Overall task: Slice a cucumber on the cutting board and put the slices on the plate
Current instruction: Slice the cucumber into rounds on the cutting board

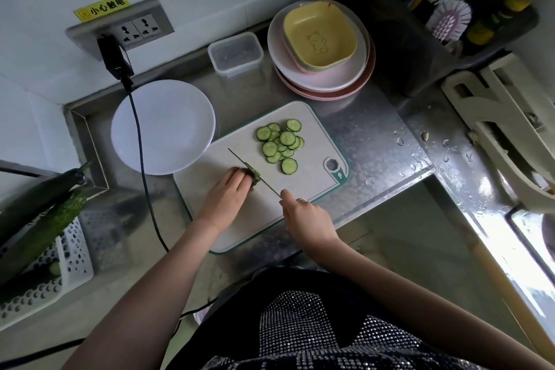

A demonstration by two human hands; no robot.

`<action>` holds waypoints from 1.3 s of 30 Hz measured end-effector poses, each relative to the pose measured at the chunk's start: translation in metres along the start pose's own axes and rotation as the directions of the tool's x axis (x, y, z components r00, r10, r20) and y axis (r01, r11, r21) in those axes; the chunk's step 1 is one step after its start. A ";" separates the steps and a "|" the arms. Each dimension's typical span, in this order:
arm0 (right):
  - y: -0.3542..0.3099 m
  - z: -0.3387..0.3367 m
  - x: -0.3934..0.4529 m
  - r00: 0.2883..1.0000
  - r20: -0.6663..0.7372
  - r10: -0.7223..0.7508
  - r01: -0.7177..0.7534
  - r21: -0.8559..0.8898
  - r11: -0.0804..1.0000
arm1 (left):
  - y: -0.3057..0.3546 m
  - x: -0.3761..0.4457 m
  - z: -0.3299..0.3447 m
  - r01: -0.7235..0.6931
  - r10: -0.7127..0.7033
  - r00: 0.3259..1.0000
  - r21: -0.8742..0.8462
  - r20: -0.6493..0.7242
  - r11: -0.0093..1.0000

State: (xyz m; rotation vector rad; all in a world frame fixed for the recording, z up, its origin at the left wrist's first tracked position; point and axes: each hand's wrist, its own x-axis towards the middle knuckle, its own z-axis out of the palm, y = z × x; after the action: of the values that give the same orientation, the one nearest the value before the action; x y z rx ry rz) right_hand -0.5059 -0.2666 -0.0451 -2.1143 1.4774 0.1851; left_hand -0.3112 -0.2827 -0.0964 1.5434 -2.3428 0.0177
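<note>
Right hand holds thin knife against knobbly cucumber stub.

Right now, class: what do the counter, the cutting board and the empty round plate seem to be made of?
Counter: likely stainless steel, shiny, with a mottled pattern and bright reflections.
Cutting board: probably plastic, matte pale grey with a teal rim and a moulded handle hole.
Plate: smooth glossy white, ceramic or melamine; the look leaves it open.
</note>
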 end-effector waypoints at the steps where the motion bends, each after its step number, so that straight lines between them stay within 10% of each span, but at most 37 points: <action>1: 0.000 0.000 0.000 1.000 0.004 -0.003 0.003 -0.004 1.000 | 0.000 0.000 0.001 -0.001 0.001 1.000 -0.005 -0.001 1.000; 25: 0.003 -0.007 0.015 0.984 -0.034 0.172 -0.166 0.144 0.976 | 0.000 -0.004 0.002 0.039 -0.039 0.999 -0.051 0.001 0.998; 39: -0.010 -0.007 0.003 1.000 0.003 0.025 -0.025 0.112 0.993 | 0.007 0.000 -0.008 0.075 -0.074 0.996 0.025 -0.044 0.997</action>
State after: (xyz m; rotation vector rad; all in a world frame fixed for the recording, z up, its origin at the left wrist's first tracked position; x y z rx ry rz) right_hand -0.4968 -0.2696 -0.0370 -2.0065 1.4787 0.1107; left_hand -0.3158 -0.2785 -0.0875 1.6252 -2.2594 0.0642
